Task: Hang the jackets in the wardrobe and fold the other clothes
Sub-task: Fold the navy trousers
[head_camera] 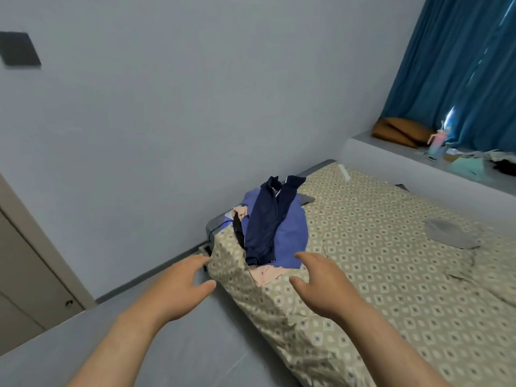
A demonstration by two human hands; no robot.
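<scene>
A pile of clothes lies at the near left corner of the bed (pixel 391 275). On top is a dark navy jacket (pixel 268 219), stretched lengthwise over a lighter blue-purple garment (pixel 290 236). A pale pink garment (pixel 265 275) pokes out at the pile's near edge and far left side. My left hand (pixel 184 286) hovers above the floor just left of the bed corner, fingers spread, holding nothing. My right hand (pixel 321 283) is stretched out over the bedspread just short of the pile, fingers relaxed and empty.
A grey folded cloth (pixel 449 233) lies on the bed at the right. A window ledge (pixel 418 160) behind the bed holds a brown cushion (pixel 399 131), a cup and small items under blue curtains (pixel 460 65). A door (pixel 30 275) stands at the left. Grey floor (pixel 195 344) runs beside the bed.
</scene>
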